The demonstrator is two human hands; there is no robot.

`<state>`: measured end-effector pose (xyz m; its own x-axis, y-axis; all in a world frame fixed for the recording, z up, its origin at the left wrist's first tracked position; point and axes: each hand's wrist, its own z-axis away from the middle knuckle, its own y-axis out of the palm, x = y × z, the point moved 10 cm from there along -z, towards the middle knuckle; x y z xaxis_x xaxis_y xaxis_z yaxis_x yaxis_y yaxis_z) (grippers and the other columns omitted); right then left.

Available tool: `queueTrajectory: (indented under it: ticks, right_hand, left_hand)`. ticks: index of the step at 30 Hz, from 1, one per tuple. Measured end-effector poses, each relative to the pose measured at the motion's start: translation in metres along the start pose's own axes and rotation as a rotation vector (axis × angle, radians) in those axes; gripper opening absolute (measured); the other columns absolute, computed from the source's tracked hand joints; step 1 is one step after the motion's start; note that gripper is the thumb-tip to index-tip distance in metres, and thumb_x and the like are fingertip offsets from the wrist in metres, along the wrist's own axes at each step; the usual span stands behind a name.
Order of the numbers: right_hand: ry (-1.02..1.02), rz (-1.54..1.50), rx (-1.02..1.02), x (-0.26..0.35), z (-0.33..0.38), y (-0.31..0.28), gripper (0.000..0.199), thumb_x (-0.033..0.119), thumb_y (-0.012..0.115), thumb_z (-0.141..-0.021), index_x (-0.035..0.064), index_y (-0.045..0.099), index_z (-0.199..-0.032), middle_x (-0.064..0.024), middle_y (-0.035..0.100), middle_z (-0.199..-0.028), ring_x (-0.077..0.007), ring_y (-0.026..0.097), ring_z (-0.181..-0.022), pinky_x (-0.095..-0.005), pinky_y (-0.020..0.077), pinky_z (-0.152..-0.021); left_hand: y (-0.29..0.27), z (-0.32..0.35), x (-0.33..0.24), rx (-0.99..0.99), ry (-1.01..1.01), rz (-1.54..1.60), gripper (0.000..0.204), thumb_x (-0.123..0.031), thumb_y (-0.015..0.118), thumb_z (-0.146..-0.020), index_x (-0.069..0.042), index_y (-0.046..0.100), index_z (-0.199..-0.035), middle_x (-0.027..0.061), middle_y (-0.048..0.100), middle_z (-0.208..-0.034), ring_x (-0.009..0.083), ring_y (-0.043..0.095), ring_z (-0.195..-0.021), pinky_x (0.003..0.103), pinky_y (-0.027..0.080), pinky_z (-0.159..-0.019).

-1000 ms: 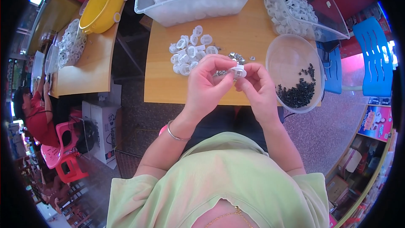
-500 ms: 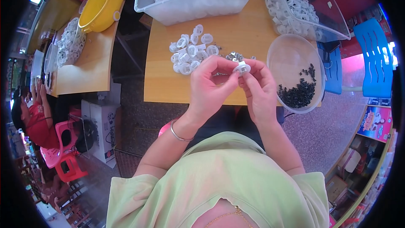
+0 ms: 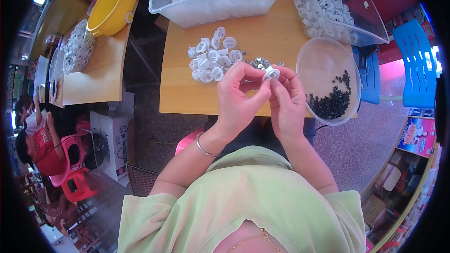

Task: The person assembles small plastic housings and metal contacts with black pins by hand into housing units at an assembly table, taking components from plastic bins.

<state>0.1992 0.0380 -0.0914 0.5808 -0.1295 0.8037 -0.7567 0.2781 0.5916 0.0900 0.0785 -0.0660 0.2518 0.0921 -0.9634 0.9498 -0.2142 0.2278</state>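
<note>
Between the fingertips of both hands is a small white round plastic part (image 3: 271,73) with a slot in its middle. My left hand (image 3: 241,91) pinches it from the left, thumb below and forefinger above. From the right, my right hand (image 3: 287,98) grips it with thumb and fingers. Just beyond the fingers lies a small heap of shiny metal pieces (image 3: 260,62), partly covered by my hands. A loose pile of similar white plastic parts (image 3: 206,61) lies on the wooden table (image 3: 183,98), left of my left hand.
Right of my hands stands a round clear tub (image 3: 316,56) holding small black pieces (image 3: 332,104). At the back are a translucent bin (image 3: 220,11) and a clear box (image 3: 370,23), both with white parts. A yellow basin (image 3: 112,7) is on another table; people sit at the left.
The white part has turned a little in my fingers, its slotted face now more toward me. My left hand has shifted slightly right. At the left, the seated people have moved.
</note>
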Motion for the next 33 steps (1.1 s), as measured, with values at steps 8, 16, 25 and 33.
queueTrajectory:
  ticks: [8, 16, 25, 33]
  right_hand:
    - [0.003, -0.049, 0.002, 0.0, -0.001, 0.0, 0.018, 0.001, 0.05, -0.088, -0.0006, 0.053, -0.106, -0.007, 0.059, -0.096, -0.0102, 0.056, -0.087, -0.0247, 0.0475, -0.076]
    - [0.006, -0.061, -0.03, 0.001, -0.003, -0.001, 0.016, -0.002, 0.05, -0.087, 0.0006, 0.054, -0.102, -0.0059, 0.058, -0.094, -0.0093, 0.056, -0.084, -0.023, 0.0464, -0.076]
    - [-0.041, 0.04, -0.038, 0.001, -0.004, -0.004, 0.013, -0.001, 0.051, -0.086, 0.0005, 0.055, -0.099, -0.0047, 0.058, -0.091, -0.0079, 0.055, -0.083, -0.022, 0.046, -0.076]
    - [0.042, 0.166, 0.007, 0.006, 0.001, -0.003, 0.021, 0.003, 0.052, -0.087, 0.0013, 0.056, -0.107, -0.0038, 0.059, -0.095, -0.0074, 0.055, -0.083, -0.0217, 0.0446, -0.074]
  left_hand:
    - [0.001, 0.0, -0.003, 0.0, 0.035, -0.04, 0.011, 0.004, 0.063, -0.073, 0.004, 0.055, -0.081, 0.006, 0.053, -0.081, 0.0105, 0.058, -0.075, 0.023, 0.052, -0.067]
    - [0.002, 0.003, -0.014, -0.008, 0.182, -0.15, 0.012, 0.006, 0.063, -0.071, 0.003, 0.055, -0.08, 0.0073, 0.052, -0.079, 0.0125, 0.057, -0.073, 0.023, 0.051, -0.064]
    - [0.005, 0.002, -0.013, 0.039, 0.167, -0.181, 0.012, 0.011, 0.06, -0.075, 0.003, 0.055, -0.081, 0.0033, 0.05, -0.084, 0.0086, 0.056, -0.078, 0.021, 0.052, -0.07]
    - [0.0, 0.007, 0.001, 0.092, -0.041, 0.138, 0.016, 0.008, 0.06, -0.076, 0.002, 0.053, -0.09, 0.0073, 0.055, -0.092, 0.0116, 0.057, -0.088, 0.023, 0.051, -0.077]
